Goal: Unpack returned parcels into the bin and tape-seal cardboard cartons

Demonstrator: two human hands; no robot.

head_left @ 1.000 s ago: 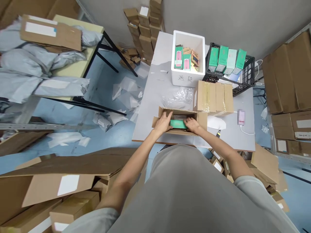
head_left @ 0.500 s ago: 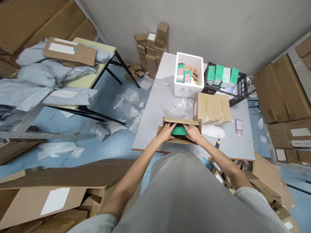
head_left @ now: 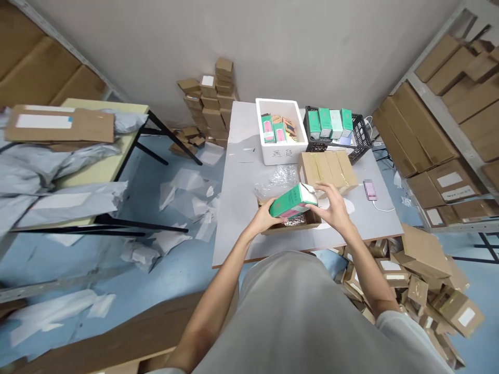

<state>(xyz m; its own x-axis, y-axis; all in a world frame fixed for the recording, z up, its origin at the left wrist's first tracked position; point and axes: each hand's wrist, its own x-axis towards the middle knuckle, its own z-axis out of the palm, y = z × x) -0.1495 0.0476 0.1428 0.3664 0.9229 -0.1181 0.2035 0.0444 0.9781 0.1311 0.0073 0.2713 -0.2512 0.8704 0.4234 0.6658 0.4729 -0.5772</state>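
A green carton (head_left: 290, 201) with a white end and a pink patch is tilted above an opened brown cardboard box (head_left: 268, 231). My left hand (head_left: 265, 218) is closed around the carton's left end. At the white right end, my right hand (head_left: 333, 208) has thumb and fingers spread across the edges, gripping it. Crumpled clear wrap (head_left: 295, 221) shows inside the brown box. More clear plastic wrap (head_left: 278, 179) lies just behind it.
Behind stand a white foam box (head_left: 283, 155) and a black crate (head_left: 360, 148), both with green cartons. Taped brown boxes (head_left: 329, 171), a phone (head_left: 370, 190) and its cable are to the right. Grey parcels cover the left table (head_left: 128, 111); cardboard boxes (head_left: 417, 291) pile beside the worktable.
The green carton has come up out of the brown box, tilted, between both hands. My right hand has moved to its white end. The view has shifted.
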